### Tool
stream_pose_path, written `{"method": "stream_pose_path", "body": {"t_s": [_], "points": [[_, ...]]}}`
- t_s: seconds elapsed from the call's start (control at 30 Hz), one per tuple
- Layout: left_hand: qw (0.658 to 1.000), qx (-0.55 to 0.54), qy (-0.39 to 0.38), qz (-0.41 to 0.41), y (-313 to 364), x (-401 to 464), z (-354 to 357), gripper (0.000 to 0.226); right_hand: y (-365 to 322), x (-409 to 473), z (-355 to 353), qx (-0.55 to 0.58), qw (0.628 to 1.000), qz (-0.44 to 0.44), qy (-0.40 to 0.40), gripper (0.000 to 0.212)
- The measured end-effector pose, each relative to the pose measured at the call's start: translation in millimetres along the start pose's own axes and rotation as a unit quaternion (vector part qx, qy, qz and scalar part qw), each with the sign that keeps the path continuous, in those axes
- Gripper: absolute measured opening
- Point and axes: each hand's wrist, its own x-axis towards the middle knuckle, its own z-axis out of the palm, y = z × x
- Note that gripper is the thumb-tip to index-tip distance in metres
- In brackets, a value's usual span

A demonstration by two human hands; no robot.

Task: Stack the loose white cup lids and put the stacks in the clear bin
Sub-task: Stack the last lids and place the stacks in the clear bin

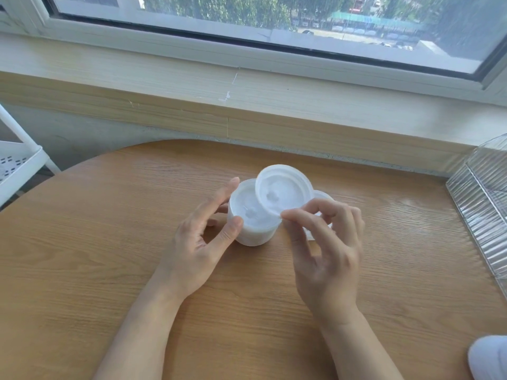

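A stack of white cup lids (253, 231) stands on the round wooden table (109, 256) near its middle. My left hand (200, 237) holds the stack's left side between thumb and fingers. My right hand (326, 248) pinches the near rim of a single white lid (285, 189), tilted up above the stack's right edge. Another white lid (325, 196) lies behind my right fingers, mostly hidden. The clear ribbed bin (482, 204) stands at the table's right edge.
A wooden window sill (247, 105) runs along the wall behind the table. A white wire rack (19, 165) stands at the far left. Part of a white rounded object (489, 357) shows at the bottom right corner.
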Motion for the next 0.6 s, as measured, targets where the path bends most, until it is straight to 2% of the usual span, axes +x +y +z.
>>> {"method": "stream_pose_path", "body": {"t_s": [0.37,0.5,0.6], "points": [[1.0,0.001,0.001,0.013,-0.1,-0.5,0.8,0.06,-4.2,-2.1,7.6,0.034,0.996,-0.008,-0.083,0.009],[1.0,-0.018,0.017,0.018,-1.1,0.2,-0.5,0.064,-5.7,-1.4,5.1,0.06,0.991,0.049,-0.113,0.035],[0.998,-0.057,0.031,0.01,0.8,2.2,2.5,0.062,-5.9,-1.4,9.3,0.024,0.985,0.067,-0.155,0.05]]}}
